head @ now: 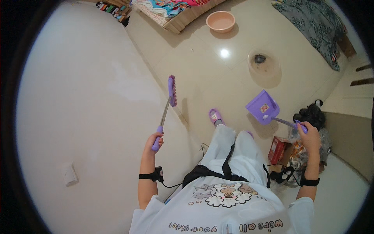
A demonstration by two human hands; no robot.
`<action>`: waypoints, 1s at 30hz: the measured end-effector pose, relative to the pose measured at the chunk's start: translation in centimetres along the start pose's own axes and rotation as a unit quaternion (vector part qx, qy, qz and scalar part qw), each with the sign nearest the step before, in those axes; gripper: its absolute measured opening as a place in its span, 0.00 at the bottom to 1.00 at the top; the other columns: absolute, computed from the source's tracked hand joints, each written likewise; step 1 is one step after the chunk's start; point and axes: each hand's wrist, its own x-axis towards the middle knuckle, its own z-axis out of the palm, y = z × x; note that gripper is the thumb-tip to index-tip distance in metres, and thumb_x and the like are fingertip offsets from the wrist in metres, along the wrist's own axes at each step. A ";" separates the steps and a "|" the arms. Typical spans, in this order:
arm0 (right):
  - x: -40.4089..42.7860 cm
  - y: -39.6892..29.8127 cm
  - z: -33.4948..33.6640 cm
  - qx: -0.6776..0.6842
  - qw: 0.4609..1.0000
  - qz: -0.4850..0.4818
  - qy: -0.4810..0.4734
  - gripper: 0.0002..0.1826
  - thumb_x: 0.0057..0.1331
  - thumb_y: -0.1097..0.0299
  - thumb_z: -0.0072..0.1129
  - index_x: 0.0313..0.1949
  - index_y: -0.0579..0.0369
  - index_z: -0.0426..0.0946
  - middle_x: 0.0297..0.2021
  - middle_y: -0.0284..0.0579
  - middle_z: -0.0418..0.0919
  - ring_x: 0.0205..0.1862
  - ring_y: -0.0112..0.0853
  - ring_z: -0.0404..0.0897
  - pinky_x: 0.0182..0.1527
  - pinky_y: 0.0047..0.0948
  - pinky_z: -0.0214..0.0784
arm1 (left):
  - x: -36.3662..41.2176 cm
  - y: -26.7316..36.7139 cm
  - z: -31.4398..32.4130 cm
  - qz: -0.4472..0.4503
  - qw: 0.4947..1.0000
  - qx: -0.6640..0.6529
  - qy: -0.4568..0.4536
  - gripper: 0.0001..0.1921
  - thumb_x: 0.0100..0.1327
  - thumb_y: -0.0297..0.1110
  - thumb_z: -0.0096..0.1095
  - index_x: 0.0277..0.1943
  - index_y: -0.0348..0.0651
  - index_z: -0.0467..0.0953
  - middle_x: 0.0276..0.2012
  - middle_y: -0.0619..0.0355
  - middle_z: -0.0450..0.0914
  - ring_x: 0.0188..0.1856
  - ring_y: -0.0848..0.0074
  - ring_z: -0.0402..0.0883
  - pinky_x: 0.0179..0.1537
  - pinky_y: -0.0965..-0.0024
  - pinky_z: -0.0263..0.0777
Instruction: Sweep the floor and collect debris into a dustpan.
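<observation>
My left hand (pixel 157 141) is closed around the purple grip of a small broom (pixel 165 112) with a metal shaft. Its purple head with reddish bristles is raised and points away from me, close to the white wall. On the other side, my right hand (pixel 308 135) grips the purple handle of a dustpan (pixel 263 107), whose pan bears a sticker and casts a shadow on the tiled floor below. Beyond the dustpan stands a clear plastic bin (pixel 264 68) with a dark clump inside.
A peach basin (pixel 220 22) stands near a wooden bed frame (pixel 187 17). Black bags (pixel 311 117) and a red box (pixel 277 149) lie at the right by a panel. Patterned dark fabric (pixel 315 29) hangs at the upper right. The white wall (pixel 87 102) borders the left side.
</observation>
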 end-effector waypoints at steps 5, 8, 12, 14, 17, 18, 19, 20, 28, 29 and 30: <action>2.0 -1.2 0.0 0.061 0.997 -0.024 0.031 0.20 0.60 0.51 0.55 0.38 0.57 0.79 0.28 0.57 0.79 0.32 0.49 0.79 0.35 0.38 0.70 | -1.2 0.7 1.1 0.033 0.998 0.045 0.020 0.08 0.54 0.26 0.57 0.34 0.38 0.66 0.15 0.63 0.67 0.13 0.83 0.65 0.12 0.83 0.61; 2.3 -1.7 -0.1 0.069 0.995 -0.057 0.042 0.20 0.61 0.51 0.55 0.38 0.57 0.79 0.28 0.57 0.79 0.32 0.49 0.79 0.35 0.38 0.70 | -1.3 0.7 1.8 0.035 0.999 0.028 0.017 0.08 0.53 0.25 0.57 0.32 0.38 0.65 0.15 0.62 0.68 0.13 0.82 0.66 0.12 0.82 0.62; 1.7 -4.1 0.2 0.057 0.994 -0.080 0.046 0.21 0.61 0.51 0.54 0.37 0.59 0.78 0.27 0.59 0.78 0.31 0.49 0.79 0.34 0.39 0.69 | -1.4 0.1 2.2 0.059 0.997 0.043 0.021 0.07 0.52 0.25 0.58 0.31 0.38 0.66 0.15 0.59 0.69 0.13 0.80 0.67 0.13 0.80 0.63; 1.2 -5.5 0.8 0.052 0.994 -0.085 0.044 0.21 0.61 0.51 0.54 0.37 0.59 0.78 0.27 0.59 0.78 0.31 0.49 0.79 0.34 0.39 0.69 | -1.0 0.1 2.4 0.066 0.997 0.044 0.002 0.06 0.52 0.25 0.58 0.30 0.38 0.67 0.15 0.59 0.69 0.13 0.80 0.68 0.13 0.80 0.63; 0.3 -7.4 2.7 0.060 0.992 -0.099 0.041 0.21 0.61 0.51 0.54 0.37 0.59 0.79 0.28 0.59 0.79 0.32 0.49 0.79 0.35 0.39 0.70 | 0.2 -0.9 0.9 0.077 0.995 0.058 -0.007 0.05 0.53 0.26 0.58 0.29 0.38 0.68 0.15 0.58 0.70 0.13 0.78 0.68 0.13 0.79 0.63; 0.0 -7.7 3.7 0.061 0.991 -0.112 0.040 0.21 0.61 0.51 0.53 0.37 0.59 0.79 0.29 0.59 0.79 0.33 0.49 0.79 0.36 0.39 0.70 | 0.8 -1.1 0.3 0.083 0.994 0.070 0.002 0.05 0.53 0.27 0.58 0.28 0.37 0.69 0.15 0.58 0.71 0.13 0.78 0.69 0.13 0.78 0.64; -0.2 -8.1 4.6 0.062 0.989 -0.125 0.039 0.22 0.61 0.50 0.53 0.37 0.59 0.79 0.29 0.58 0.79 0.34 0.49 0.79 0.37 0.40 0.70 | 1.4 -1.4 -0.1 0.083 0.994 0.069 0.001 0.05 0.53 0.27 0.58 0.28 0.37 0.69 0.15 0.58 0.71 0.13 0.78 0.69 0.13 0.78 0.64; -0.8 -8.6 5.7 0.060 0.990 -0.124 0.036 0.22 0.61 0.50 0.53 0.37 0.59 0.79 0.29 0.58 0.79 0.34 0.49 0.79 0.37 0.40 0.70 | 2.1 -2.1 -0.5 0.092 0.993 0.074 -0.007 0.05 0.53 0.27 0.58 0.28 0.38 0.70 0.15 0.58 0.71 0.13 0.77 0.69 0.14 0.77 0.64; -2.7 -10.3 14.0 0.060 0.993 -0.104 0.007 0.23 0.61 0.49 0.51 0.39 0.59 0.79 0.33 0.56 0.80 0.37 0.49 0.79 0.40 0.41 0.71 | 3.2 -2.5 -2.2 0.132 0.983 0.128 -0.023 0.06 0.53 0.30 0.59 0.29 0.38 0.70 0.16 0.58 0.71 0.14 0.77 0.70 0.16 0.75 0.66; -2.6 -9.8 14.8 0.065 0.993 -0.100 0.006 0.23 0.61 0.49 0.51 0.39 0.59 0.79 0.33 0.56 0.80 0.37 0.49 0.79 0.40 0.41 0.71 | 3.2 -2.3 -2.6 0.117 0.983 0.145 -0.006 0.06 0.52 0.30 0.59 0.29 0.38 0.70 0.16 0.58 0.72 0.14 0.77 0.70 0.16 0.75 0.66; -2.7 -9.2 15.7 0.070 0.992 -0.101 0.015 0.23 0.61 0.49 0.51 0.39 0.58 0.79 0.34 0.56 0.80 0.37 0.49 0.79 0.40 0.42 0.71 | 3.3 -2.3 -2.7 0.102 0.982 0.161 0.011 0.07 0.52 0.30 0.60 0.29 0.37 0.71 0.16 0.58 0.72 0.14 0.77 0.70 0.16 0.75 0.66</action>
